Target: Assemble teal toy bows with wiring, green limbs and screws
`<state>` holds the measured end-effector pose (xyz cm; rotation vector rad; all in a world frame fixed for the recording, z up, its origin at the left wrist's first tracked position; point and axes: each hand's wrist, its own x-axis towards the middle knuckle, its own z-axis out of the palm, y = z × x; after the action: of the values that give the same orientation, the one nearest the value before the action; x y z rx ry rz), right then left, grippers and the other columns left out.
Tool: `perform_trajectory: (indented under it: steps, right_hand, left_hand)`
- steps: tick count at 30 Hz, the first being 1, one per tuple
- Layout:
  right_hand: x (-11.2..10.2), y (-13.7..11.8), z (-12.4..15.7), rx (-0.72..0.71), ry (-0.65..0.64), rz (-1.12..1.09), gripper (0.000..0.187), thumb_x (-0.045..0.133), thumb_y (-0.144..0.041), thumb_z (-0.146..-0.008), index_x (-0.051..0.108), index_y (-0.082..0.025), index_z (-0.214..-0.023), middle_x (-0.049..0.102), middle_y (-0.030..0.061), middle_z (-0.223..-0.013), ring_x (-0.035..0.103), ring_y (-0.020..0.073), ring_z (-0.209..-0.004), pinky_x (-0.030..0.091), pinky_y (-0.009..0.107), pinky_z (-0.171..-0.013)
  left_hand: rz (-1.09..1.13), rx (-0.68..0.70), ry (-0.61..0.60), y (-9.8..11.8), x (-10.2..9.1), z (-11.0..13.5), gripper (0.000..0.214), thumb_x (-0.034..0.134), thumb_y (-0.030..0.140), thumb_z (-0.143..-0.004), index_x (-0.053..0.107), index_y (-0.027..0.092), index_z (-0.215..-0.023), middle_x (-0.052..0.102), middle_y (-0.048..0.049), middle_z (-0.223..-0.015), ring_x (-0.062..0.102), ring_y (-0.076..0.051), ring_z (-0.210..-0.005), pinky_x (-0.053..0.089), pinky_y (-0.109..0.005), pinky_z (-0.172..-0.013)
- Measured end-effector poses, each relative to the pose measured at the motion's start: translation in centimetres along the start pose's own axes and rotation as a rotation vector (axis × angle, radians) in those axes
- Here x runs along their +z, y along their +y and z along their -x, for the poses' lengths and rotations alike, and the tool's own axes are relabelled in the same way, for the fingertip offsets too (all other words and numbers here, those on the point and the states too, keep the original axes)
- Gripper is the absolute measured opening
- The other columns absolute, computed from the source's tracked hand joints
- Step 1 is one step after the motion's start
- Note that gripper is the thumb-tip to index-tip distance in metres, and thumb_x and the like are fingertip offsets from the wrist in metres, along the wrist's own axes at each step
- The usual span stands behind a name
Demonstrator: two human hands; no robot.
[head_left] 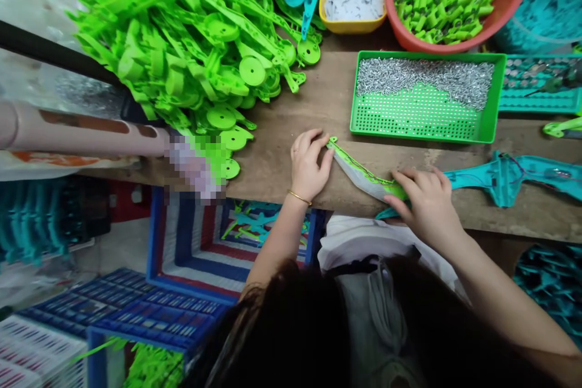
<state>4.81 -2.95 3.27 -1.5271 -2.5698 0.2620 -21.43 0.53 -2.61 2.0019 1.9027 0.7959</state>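
Observation:
A curved plastic piece [360, 174], bright green along its upper edge and translucent grey below, lies at the table's front edge between my two hands. My left hand [311, 163] has its thumb and fingers closed at the far left tip of this piece. At the other end, my right hand [425, 197] curls over the green part, thumb on the near side and fingers on the far side. Part of that end is hidden under the hand. A teal plastic handle-like shell [502, 179] with thin wires in it lies just right of my right hand.
Behind my hands stands a green perforated tray [421, 138] of small metal screws. Farther back are a red bowl [391, 18] of green parts and a yellow tub [354, 26]. Green plastic pieces [204, 36] are heaped left. Blue crates [159, 315] stand below the wooden table [273, 151].

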Motion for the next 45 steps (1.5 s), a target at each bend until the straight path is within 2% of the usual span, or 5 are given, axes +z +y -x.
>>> perform_trajectory:
  steps: [12,24,32,38,45]
  right_hand:
    - [1.9,1.6,0.7,-0.037,0.054,-0.081,0.042,0.052,-0.047,-0.095,0.061,-0.017,-0.122,0.068,0.0103,-0.109,0.061,0.0256,-0.101,0.034,0.050,-0.105]
    - [0.9,3.9,1.0,-0.075,0.157,-0.144,0.041,0.043,-0.046,-0.098,0.057,-0.019,-0.125,0.067,0.0122,-0.118,0.064,0.0268,-0.108,0.036,0.052,-0.106]
    - [0.2,6.1,2.4,0.015,0.255,-0.208,0.037,0.047,-0.046,-0.096,0.061,-0.020,-0.118,0.069,0.0113,-0.112,0.065,0.0278,-0.106,0.039,0.052,-0.105]
    - [0.9,5.2,1.8,-0.040,0.245,-0.235,0.033,0.048,-0.043,-0.097,0.060,-0.021,-0.117,0.068,0.0107,-0.114,0.065,0.0261,-0.106,0.038,0.051,-0.106]
    - [0.5,5.3,1.7,-0.053,0.252,-0.223,0.031,0.050,-0.042,-0.096,0.060,-0.022,-0.117,0.068,0.0097,-0.113,0.065,0.0256,-0.106,0.038,0.052,-0.107]
  left_hand:
    - [0.053,-0.013,0.101,0.2,-0.8,-0.8,0.022,0.053,0.035,-0.095,0.066,0.019,-0.104,0.070,-0.0093,-0.111,0.063,-0.019,-0.108,0.050,-0.038,-0.098]
    - [-0.361,0.099,0.220,-0.7,-5.1,-13.6,0.021,0.050,0.027,-0.092,0.063,0.019,-0.107,0.061,-0.0146,-0.127,0.052,-0.032,-0.125,0.034,-0.054,-0.110]
    - [-0.497,-0.040,0.250,-5.8,-13.3,-20.5,0.023,0.049,0.028,-0.087,0.065,0.013,-0.094,0.063,-0.0168,-0.107,0.049,-0.035,-0.123,0.026,-0.061,-0.111]
    - [-0.488,0.174,-0.103,-6.2,-8.5,-23.7,0.018,0.055,0.025,-0.078,0.070,0.016,-0.082,0.067,-0.0140,-0.092,0.059,-0.032,-0.109,0.039,-0.049,-0.104]
    - [-0.481,-0.004,-0.030,-3.6,-4.4,-23.9,0.016,0.055,0.015,-0.078,0.071,0.015,-0.077,0.069,-0.0160,-0.093,0.058,-0.034,-0.115,0.030,-0.057,-0.107]
